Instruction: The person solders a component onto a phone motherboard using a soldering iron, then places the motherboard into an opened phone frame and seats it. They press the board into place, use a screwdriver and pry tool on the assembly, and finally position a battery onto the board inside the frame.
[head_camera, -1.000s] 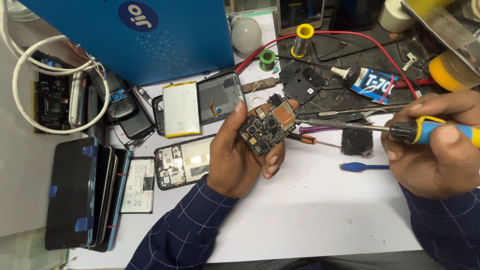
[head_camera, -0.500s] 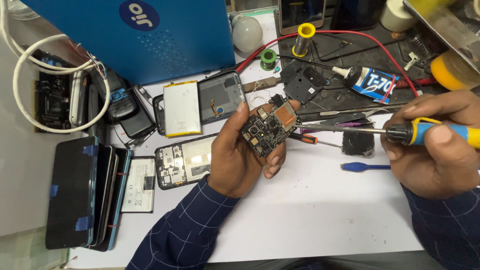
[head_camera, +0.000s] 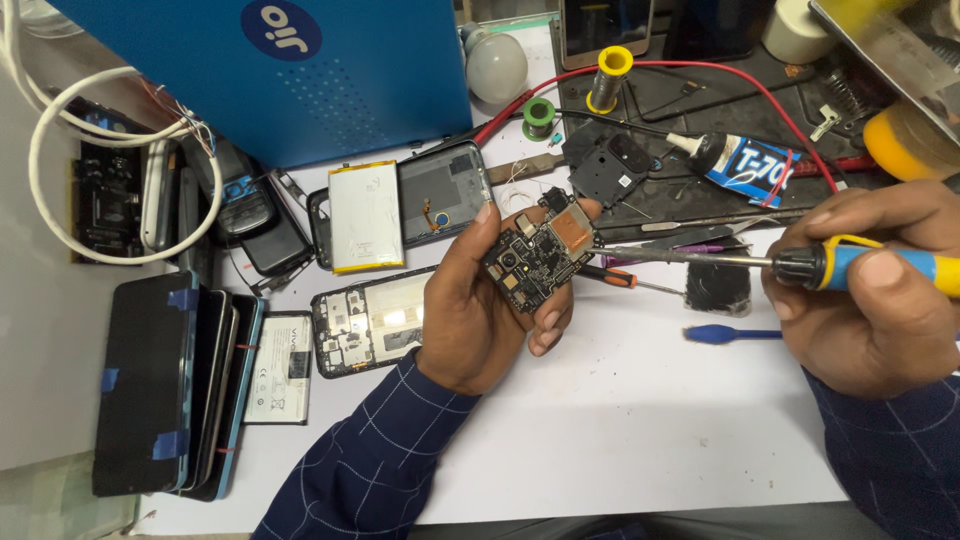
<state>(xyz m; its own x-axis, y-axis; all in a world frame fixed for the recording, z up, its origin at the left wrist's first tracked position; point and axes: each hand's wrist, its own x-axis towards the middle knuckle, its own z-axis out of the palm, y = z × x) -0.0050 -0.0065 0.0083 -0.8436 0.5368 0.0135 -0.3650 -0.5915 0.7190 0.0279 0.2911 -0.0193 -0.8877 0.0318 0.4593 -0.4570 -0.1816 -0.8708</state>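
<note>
White table (head_camera: 620, 430) below, the left hand (head_camera: 480, 300) clamps a board (head_camera: 540, 258) tilted up toward the screwdriver (head_camera: 800, 265) gripped in the right hand (head_camera: 870, 290), tip meeting its edge.

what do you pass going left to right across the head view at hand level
stack of phones → opened phone frame → left hand → circuit board → blue spudger → screwdriver in the right hand

Blue box (head_camera: 330, 70) at back left, black labelled glue tube (head_camera: 735, 160) right, dark screens (head_camera: 150, 385) stacked left
</note>
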